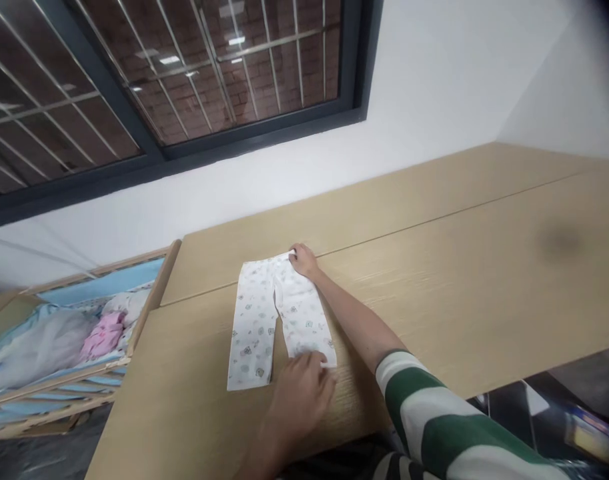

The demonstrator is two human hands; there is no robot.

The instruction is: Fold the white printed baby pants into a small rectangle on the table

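Observation:
A pair of white baby pants [254, 320] printed with small pale animal figures lies flat on the wooden tabletop, waistband away from me and legs spread towards me. At the waistband's right corner, my right hand [304, 260] has its fingers closed on the fabric edge. My left hand [301, 390] is at the hem of the right-hand trouser leg, fingers curled and closed on the cloth, partly covering that hem. The left-hand leg lies untouched.
The light wooden table [434, 287] has a seam running across it. To the left stands a wooden crib [149, 300] with pale bedding and a pink cloth [103, 335]. A barred window [224, 73] is behind. Dark items, one a box [591, 437], are below the table's right edge.

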